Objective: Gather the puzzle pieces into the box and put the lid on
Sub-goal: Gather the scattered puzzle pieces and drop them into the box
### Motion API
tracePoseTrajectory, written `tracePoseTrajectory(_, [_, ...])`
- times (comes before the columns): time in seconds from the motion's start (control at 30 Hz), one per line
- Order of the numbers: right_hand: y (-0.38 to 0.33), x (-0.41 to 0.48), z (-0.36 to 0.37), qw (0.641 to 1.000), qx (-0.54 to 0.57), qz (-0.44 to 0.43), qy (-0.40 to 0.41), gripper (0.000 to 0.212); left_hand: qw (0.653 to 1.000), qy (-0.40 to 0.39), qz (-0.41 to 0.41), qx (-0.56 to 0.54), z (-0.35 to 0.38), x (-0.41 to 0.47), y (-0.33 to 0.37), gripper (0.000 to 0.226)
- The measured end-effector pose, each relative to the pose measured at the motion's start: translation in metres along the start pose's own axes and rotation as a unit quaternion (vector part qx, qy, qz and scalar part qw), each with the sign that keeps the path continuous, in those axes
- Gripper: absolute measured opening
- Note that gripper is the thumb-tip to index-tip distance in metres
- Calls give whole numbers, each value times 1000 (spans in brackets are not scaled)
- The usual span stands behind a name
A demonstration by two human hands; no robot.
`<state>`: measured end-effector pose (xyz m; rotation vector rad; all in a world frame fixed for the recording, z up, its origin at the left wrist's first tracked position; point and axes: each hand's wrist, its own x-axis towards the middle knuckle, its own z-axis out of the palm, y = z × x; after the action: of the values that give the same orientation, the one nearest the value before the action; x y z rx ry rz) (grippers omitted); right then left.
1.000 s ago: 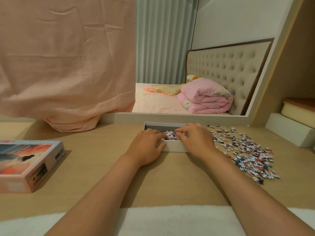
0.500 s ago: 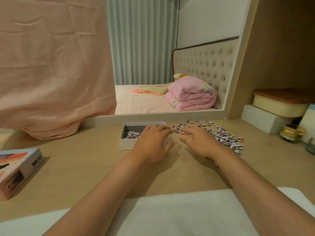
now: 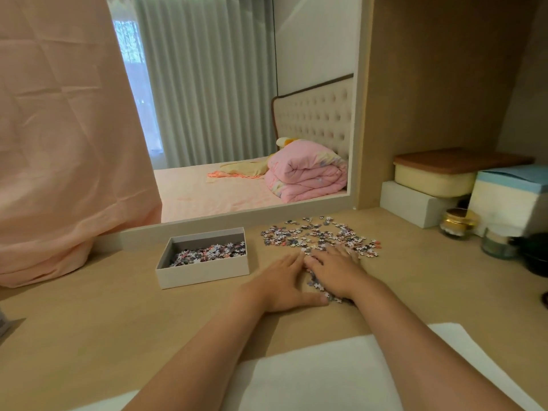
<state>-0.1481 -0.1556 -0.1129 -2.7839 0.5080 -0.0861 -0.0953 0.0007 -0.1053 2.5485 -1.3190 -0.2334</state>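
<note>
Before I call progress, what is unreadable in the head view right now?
- Lid: only a grey corner, cut by the left edge.
- Puzzle pieces under both hands: count hidden by the left hand and right hand.
- Box near corner: near wall hides it.

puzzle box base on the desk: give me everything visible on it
The box is a shallow open rectangular tray, apparently cardboard: off-white outside, grey inside. No lid on it. It sits flat on the wooden desk, near the mirror frame, slightly skewed. A thin layer of puzzle pieces partly covers its floor. Neither hand touches it; both lie to its right.
</note>
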Motion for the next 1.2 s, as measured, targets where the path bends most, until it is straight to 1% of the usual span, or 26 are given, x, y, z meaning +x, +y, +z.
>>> tracePoseTrajectory(0.07, [-8, 3, 4, 998, 48, -44, 5, 48, 998, 38, 5, -51, 1, 1, -7, 100])
tracePoseTrajectory(0.13, [-16, 4, 6, 992, 103, -74, 11, 38, 995, 68, -4, -78, -2, -1, -18, 88])
tracePoseTrajectory(0.2, [-23, 2, 6, 983, 159, -89, 20, 31, 995, 74, -9, -72, -6, -6, -27, 91])
tracePoseTrajectory(0.27, [-26, -1, 2, 970, 224, -86, 29, 29, 995, 72, -12, -70, -10, -12, -32, 91])
tracePoseTrajectory(0.3, [-27, -3, -1, 963, 254, -84, 37, 28, 994, 72, -13, -76, -11, -14, -34, 90])
tracePoseTrajectory(0.37, [-25, -7, -7, 950, 292, -81, 70, 28, 994, 67, -15, -80, -13, -17, -31, 97])
tracePoseTrajectory(0.4, [-23, -8, -10, 950, 290, -78, 91, 29, 995, 60, -20, -73, -12, -16, -29, 101])
tracePoseTrajectory(0.47, [-17, -8, -10, 960, 244, -71, 120, 28, 997, 38, -36, -57, -11, -13, -24, 107])
tracePoseTrajectory(0.5, [-13, -6, -8, 971, 201, -66, 108, 33, 998, 23, -42, -46, -10, -11, -22, 108])
tracePoseTrajectory(0.57, [-6, -5, -2, 994, 88, -55, 28, 51, 998, -3, -51, -24, -9, -7, -20, 107])
tracePoseTrajectory(0.6, [-6, -4, 0, 998, 47, -51, -7, 56, 999, -9, -50, -18, -9, -7, -20, 104])
tracePoseTrajectory(0.63, [-7, -5, 2, 998, 32, -50, -30, 57, 999, -6, -47, -22, -9, -7, -21, 102])
tracePoseTrajectory(0.67, [-9, -6, 2, 997, 40, -56, -39, 56, 999, 2, -41, -31, -9, -8, -21, 99])
tracePoseTrajectory(0.73, [-14, -7, 2, 991, 96, -87, -34, 47, 998, 32, -20, -44, -9, -12, -24, 91])
tracePoseTrajectory(0.83, [-23, -12, 3, 978, 166, -126, -24, 35, 996, 67, 15, -53, -12, -21, -29, 70])
tracePoseTrajectory(0.97, [-37, -21, -1, 966, 207, -152, -33, 33, 996, 86, 13, -32, -22, -39, -38, 49])
tracePoseTrajectory(1.03, [-44, -24, -2, 961, 227, -158, -24, 31, 994, 107, 18, -29, -26, -52, -45, 39])
tracePoseTrajectory(1.07, [-46, -24, -2, 957, 243, -155, -14, 30, 991, 131, 23, -26, -27, -58, -50, 35])
tracePoseTrajectory(1.13, [-51, -22, -2, 955, 255, -148, 17, 32, 977, 212, 31, -10, -31, -70, -59, 30])
tracePoseTrajectory(1.17, [-53, -22, -2, 959, 241, -146, 32, 34, 968, 248, 25, 13, -33, -74, -65, 32])
tracePoseTrajectory(1.2, [-55, -21, -3, 965, 214, -145, 40, 39, 964, 264, 7, 45, -34, -77, -70, 38])
